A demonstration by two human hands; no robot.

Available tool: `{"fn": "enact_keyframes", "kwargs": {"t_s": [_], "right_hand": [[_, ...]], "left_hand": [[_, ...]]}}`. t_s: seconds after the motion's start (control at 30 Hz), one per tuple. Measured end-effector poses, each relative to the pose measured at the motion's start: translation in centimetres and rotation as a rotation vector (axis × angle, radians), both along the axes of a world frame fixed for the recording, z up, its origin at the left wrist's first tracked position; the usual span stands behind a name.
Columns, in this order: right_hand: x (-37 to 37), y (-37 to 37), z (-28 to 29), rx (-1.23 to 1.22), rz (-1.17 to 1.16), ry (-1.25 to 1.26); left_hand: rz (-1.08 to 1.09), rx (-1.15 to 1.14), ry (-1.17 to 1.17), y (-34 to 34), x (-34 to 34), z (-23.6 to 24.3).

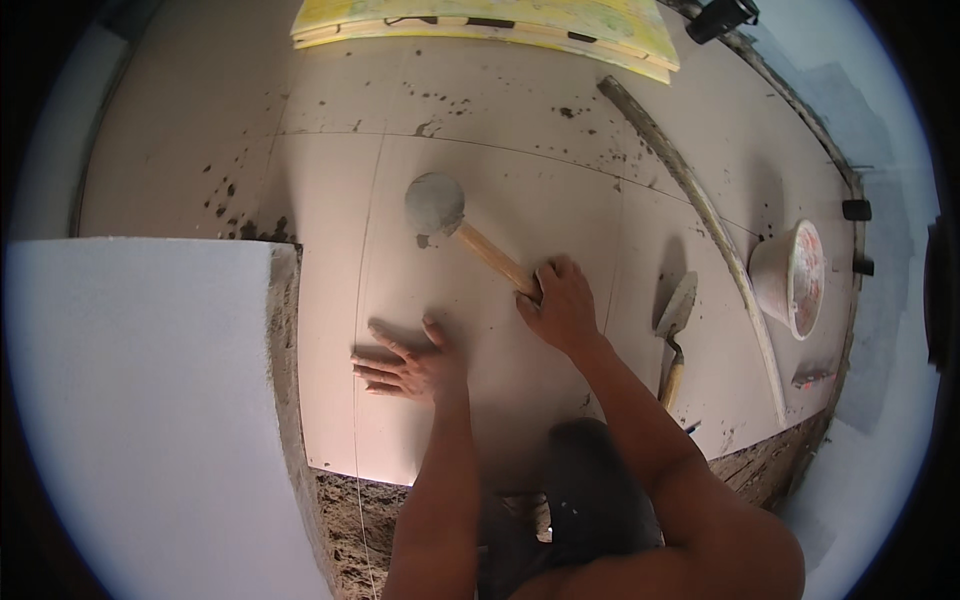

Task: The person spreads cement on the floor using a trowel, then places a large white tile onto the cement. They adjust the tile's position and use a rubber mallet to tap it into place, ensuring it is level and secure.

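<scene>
Two hands work one floor tile (480, 200): the left hand (410, 365) lies flat, fingers spread, steadying it, while the right hand (560, 305) grips a mallet (450, 220), its head resting farther away.

place: floor-tiling site | signs: laid tiles (500, 190), mortar bed (350, 520), trowel (675, 325), bucket (790, 280)

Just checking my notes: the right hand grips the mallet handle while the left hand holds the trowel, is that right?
Not quite. The left hand lies flat, fingers spread, on the tile; the trowel lies untouched on the floor, right of the right arm. The right hand does grip the mallet handle. The head view shows it.
</scene>
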State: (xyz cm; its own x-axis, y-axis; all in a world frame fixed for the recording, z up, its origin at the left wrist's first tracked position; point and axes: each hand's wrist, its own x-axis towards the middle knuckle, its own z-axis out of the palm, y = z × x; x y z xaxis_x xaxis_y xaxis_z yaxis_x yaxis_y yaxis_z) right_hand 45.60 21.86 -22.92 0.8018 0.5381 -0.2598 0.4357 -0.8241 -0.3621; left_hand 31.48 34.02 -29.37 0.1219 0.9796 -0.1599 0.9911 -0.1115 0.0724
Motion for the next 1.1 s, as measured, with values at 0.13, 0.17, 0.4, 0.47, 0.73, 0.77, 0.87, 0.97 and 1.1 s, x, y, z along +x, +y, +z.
{"fn": "enact_keyframes", "kwargs": {"t_s": [0.13, 0.17, 0.4, 0.47, 0.73, 0.77, 0.87, 0.97, 1.1], "right_hand": [[4.7, -2.5, -3.1, -0.013, 0.036, -0.279], [5.9, -2.6, -3.5, -0.009, 0.05, -0.265], [12.5, -1.0, -1.9, -0.061, 0.101, -0.112], [12.8, -0.6, -1.8, -0.087, 0.107, -0.116], [10.0, -0.9, -0.4, -0.148, 0.186, -0.161], [8.9, -1.1, -0.3, -0.128, 0.2, -0.155], [5.0, -2.2, -1.7, -0.007, 0.28, -0.238], [0.9, -2.3, -1.2, -0.027, 0.172, -0.079], [-1.1, -3.0, -3.1, 0.03, 0.188, -0.133]], "left_hand": [[-0.012, 0.004, 0.023, -0.6, 0.0, -0.3], [-0.015, 0.003, 0.032, -0.5, -0.1, -0.3], [-0.013, 0.001, 0.032, -0.3, -0.2, -0.5], [-0.014, -0.005, 0.029, -0.2, -0.1, -0.4], [-0.013, -0.055, 0.025, 0.0, 0.3, 0.9], [-0.012, -0.074, 0.021, 0.0, 0.5, 1.3], [-0.024, -0.079, 0.007, 0.3, 0.2, 1.7], [-0.013, -0.066, -0.029, 0.4, -0.1, 1.9], [-0.013, -0.071, -0.049, 0.3, -0.1, 2.2]]}}
